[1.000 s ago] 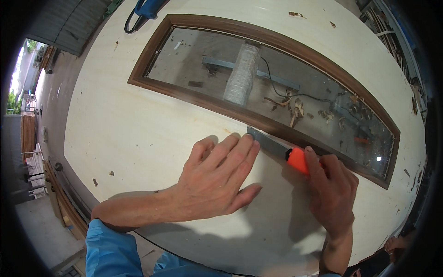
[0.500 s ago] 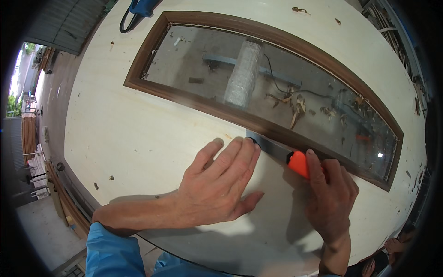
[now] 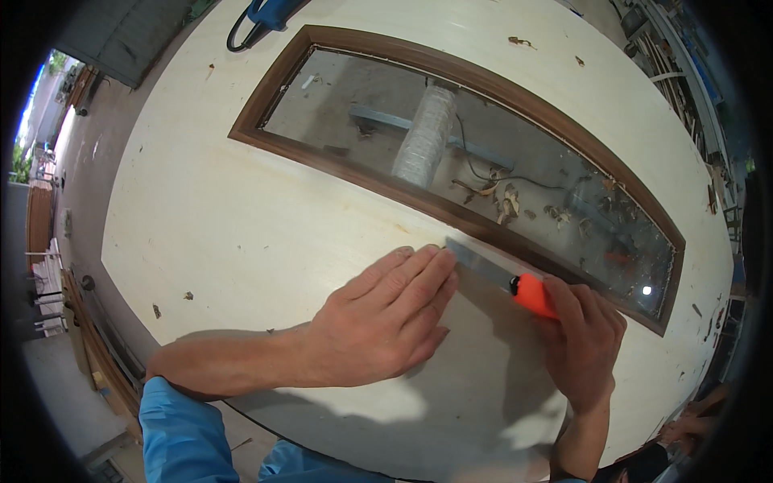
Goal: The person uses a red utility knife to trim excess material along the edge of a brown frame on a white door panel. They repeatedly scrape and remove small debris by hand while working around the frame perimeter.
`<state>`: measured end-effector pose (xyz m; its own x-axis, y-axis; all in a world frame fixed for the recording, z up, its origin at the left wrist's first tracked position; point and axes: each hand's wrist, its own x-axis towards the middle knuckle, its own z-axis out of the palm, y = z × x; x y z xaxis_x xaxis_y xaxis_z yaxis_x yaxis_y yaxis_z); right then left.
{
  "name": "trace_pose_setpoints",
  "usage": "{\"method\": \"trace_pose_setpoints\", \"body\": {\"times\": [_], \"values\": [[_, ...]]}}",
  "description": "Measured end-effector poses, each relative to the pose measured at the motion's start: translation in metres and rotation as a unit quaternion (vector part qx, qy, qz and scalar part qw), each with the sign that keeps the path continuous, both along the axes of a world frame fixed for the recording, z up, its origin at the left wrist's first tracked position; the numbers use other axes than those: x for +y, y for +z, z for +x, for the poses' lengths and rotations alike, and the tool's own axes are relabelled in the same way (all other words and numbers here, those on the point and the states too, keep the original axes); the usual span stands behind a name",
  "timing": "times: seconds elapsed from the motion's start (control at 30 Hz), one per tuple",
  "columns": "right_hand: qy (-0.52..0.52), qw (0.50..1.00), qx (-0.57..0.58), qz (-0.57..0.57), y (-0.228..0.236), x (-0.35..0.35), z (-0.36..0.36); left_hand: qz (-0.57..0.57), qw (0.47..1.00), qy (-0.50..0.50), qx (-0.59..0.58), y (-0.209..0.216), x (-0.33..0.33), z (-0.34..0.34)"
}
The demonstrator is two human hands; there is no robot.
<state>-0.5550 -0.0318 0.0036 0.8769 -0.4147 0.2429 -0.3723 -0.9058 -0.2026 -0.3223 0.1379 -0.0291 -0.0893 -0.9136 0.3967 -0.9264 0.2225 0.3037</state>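
My right hand (image 3: 586,342) is closed round the orange handle (image 3: 533,296) of a flat-bladed tool that looks like a knife. Its grey metal blade (image 3: 481,266) points up and left, close along the lower edge of a brown wood-look frame (image 3: 382,183) with a glass pane (image 3: 322,109). My left hand (image 3: 374,318) lies with fingers stretched out and side by side over the cream panel (image 3: 201,233). Its fingertips are at the blade's tip; whether they press on it cannot be made out.
A blue corded tool (image 3: 274,12) rests at the panel's far left. Through the glass show a plastic-wrapped post (image 3: 425,137), a cable and dry leaves (image 3: 509,201). Wood scraps lie stacked beyond the right edge. Another person's hand (image 3: 688,427) is at the lower right.
The blade and my right hand have shifted slightly down and right. The blade's tip now shows beside my left fingertips, and my left fingers are closer together. The view has turned a little.
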Motion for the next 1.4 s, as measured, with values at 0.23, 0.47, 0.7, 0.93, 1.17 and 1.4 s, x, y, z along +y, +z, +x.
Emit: {"method": "trace_pose_setpoints", "body": {"times": [0.23,0.47,0.7,0.93,1.17,1.4], "values": [[0.042,0.999,0.025,-0.01,0.002,-0.011,0.0,0.028,0.999,-0.003,0.024,0.001,0.003,-0.001],[0.031,0.999,0.03,0.012,0.001,-0.016,0.006,0.04,0.999,0.003,0.037,0.004,0.003,0.001],[0.025,0.999,0.035,0.019,0.003,-0.017,0.009,0.047,0.998,0.007,0.042,0.005,0.002,0.001],[0.015,0.999,0.035,0.008,0.006,-0.013,0.014,0.048,0.997,0.011,0.053,0.003,0.001,0.001],[-0.042,0.994,0.076,0.065,0.017,-0.01,0.025,0.078,0.996,0.028,0.041,0.005,0.0,-0.002],[0.024,0.985,0.13,0.112,0.026,-0.026,0.02,0.022,0.999,0.011,0.034,0.003,0.0,0.004]]}}
